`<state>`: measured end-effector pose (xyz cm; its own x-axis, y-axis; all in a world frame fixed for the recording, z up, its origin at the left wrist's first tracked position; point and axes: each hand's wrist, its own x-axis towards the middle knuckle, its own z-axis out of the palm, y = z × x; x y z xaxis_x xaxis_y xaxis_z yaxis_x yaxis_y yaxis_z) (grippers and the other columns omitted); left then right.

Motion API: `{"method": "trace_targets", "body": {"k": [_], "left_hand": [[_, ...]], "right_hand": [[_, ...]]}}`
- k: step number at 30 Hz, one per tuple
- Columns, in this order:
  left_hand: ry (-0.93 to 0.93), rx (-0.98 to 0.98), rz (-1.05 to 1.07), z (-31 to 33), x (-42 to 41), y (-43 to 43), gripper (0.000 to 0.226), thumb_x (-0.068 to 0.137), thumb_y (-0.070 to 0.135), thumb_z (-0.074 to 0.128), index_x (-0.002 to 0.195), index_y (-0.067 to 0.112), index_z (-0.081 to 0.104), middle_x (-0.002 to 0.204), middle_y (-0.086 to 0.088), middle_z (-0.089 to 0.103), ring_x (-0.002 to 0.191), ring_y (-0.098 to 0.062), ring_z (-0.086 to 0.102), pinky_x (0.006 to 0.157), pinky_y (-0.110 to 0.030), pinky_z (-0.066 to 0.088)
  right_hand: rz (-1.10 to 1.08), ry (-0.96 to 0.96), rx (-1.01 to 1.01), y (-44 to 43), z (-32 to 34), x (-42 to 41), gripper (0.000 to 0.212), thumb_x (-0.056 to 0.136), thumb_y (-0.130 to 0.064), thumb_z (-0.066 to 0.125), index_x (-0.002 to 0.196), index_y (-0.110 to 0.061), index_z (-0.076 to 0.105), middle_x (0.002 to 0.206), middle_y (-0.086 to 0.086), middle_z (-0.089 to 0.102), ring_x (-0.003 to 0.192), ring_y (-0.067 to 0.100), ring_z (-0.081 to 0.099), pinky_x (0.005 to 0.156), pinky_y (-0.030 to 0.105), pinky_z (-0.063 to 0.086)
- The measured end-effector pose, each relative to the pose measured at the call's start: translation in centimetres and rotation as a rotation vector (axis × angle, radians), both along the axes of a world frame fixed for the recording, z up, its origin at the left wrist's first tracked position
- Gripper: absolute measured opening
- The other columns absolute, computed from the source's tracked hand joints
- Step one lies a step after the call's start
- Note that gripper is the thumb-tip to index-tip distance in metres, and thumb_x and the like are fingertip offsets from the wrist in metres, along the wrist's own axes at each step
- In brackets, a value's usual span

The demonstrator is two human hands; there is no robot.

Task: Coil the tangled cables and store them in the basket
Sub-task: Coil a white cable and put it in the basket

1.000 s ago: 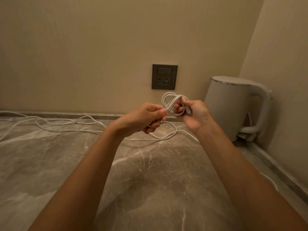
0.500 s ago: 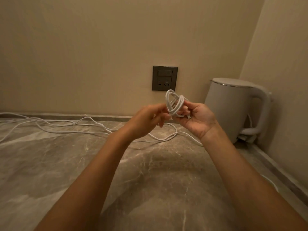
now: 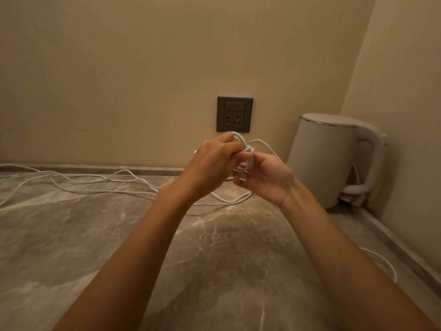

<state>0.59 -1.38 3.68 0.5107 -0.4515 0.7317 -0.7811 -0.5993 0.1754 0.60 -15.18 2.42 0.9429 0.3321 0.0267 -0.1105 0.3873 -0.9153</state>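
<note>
Coiling early: my left hand (image 3: 214, 161) and right hand (image 3: 265, 181) pinch a small white cable coil (image 3: 248, 151); loose cable (image 3: 95, 185) lines back edge of marble countertop (image 3: 71, 235).

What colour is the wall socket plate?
The socket plate is dark grey, best in the head view.

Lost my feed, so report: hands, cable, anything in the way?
Left hand and right hand both grip a small white cable coil above the counter. Loose cable trails left across it. Kettle stands right, clear.
</note>
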Motion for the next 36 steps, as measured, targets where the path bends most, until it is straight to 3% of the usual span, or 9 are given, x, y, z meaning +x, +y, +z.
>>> {"method": "trace_targets", "body": {"k": [6,9,11,15,19,23,25,31,36], "left_hand": [[0.199,0.108,0.057,1.0,-0.3,0.9,0.03,0.096,0.025,0.043,0.09,0.005,0.064,0.089,-0.001,0.051,0.067,-0.006,0.044,0.058,-0.011,0.037],[0.301,0.109,-0.018,1.2,-0.5,0.9,0.028,0.095,0.019,0.046,0.087,-0.002,0.063,0.092,-0.013,0.055,0.073,-0.022,0.054,0.068,-0.036,0.05],[0.361,0.096,-0.049,1.5,-0.8,1.0,0.021,0.094,0.012,0.048,0.092,-0.002,0.064,0.092,-0.012,0.056,0.077,-0.026,0.057,0.072,-0.042,0.052],[0.457,0.028,-0.043,1.7,-0.7,1.6,0.022,0.09,0.002,0.052,0.109,0.012,0.055,0.081,0.007,0.054,0.076,-0.008,0.056,0.068,-0.02,0.05],[0.318,0.136,0.096,1.8,-0.7,1.9,0.019,0.087,0.004,0.058,0.104,0.008,0.065,0.091,0.001,0.061,0.081,-0.01,0.056,0.064,-0.01,0.043],[0.227,0.204,0.197,1.8,-0.8,1.6,0.016,0.089,0.009,0.056,0.099,0.007,0.068,0.095,-0.006,0.064,0.082,-0.014,0.058,0.073,-0.02,0.049],[0.228,0.215,0.175,1.9,-0.9,1.5,0.015,0.089,0.008,0.055,0.098,0.006,0.067,0.095,-0.006,0.061,0.083,-0.015,0.058,0.077,-0.023,0.051],[0.106,0.109,0.026,1.5,-1.3,0.1,0.007,0.086,0.002,0.058,0.09,0.003,0.063,0.092,0.001,0.046,0.079,-0.011,0.048,0.063,-0.013,0.041],[-0.05,0.041,-0.033,0.4,-0.6,-0.3,0.006,0.078,-0.009,0.061,0.079,-0.003,0.061,0.084,-0.012,0.054,0.067,-0.018,0.05,0.057,-0.015,0.041]], "right_hand": [[0.104,-0.113,-0.127,0.8,-0.7,0.0,0.056,0.099,-0.049,0.021,0.094,-0.01,0.061,0.076,0.006,0.062,0.071,0.015,0.059,0.063,0.028,0.047],[0.129,-0.121,-0.104,0.9,-1.2,0.0,0.057,0.097,-0.05,0.022,0.086,-0.01,0.061,0.071,0.006,0.06,0.065,0.013,0.056,0.053,0.022,0.042],[0.138,-0.124,-0.041,0.7,-1.5,0.3,0.058,0.095,-0.049,0.024,0.08,-0.01,0.064,0.068,0.006,0.059,0.061,0.012,0.055,0.047,0.02,0.039],[0.098,-0.064,0.063,0.2,-1.9,1.4,0.056,0.096,-0.05,0.026,0.094,-0.004,0.059,0.07,0.009,0.058,0.057,0.013,0.054,0.043,0.019,0.037],[0.006,-0.034,0.036,-0.1,-2.0,1.9,0.058,0.098,-0.049,0.025,0.091,0.0,0.055,0.068,0.014,0.057,0.055,0.013,0.053,0.042,0.018,0.036],[-0.064,-0.043,-0.012,0.2,-1.9,1.8,0.059,0.099,-0.048,0.024,0.086,0.001,0.056,0.066,0.014,0.054,0.055,0.014,0.049,0.042,0.018,0.035],[-0.112,-0.039,-0.01,0.4,-1.8,1.7,0.057,0.1,-0.046,0.023,0.087,0.0,0.054,0.068,0.014,0.053,0.056,0.015,0.047,0.043,0.019,0.034],[-0.183,-0.079,0.009,1.1,-1.5,1.4,0.047,0.103,-0.038,0.021,0.085,-0.008,0.052,0.067,0.008,0.05,0.051,0.012,0.045,0.046,0.023,0.029],[-0.093,-0.087,0.092,1.8,-1.8,1.2,0.048,0.105,-0.034,0.017,0.089,-0.013,0.058,0.07,0.005,0.054,0.06,0.013,0.045,0.054,0.024,0.033]]}}
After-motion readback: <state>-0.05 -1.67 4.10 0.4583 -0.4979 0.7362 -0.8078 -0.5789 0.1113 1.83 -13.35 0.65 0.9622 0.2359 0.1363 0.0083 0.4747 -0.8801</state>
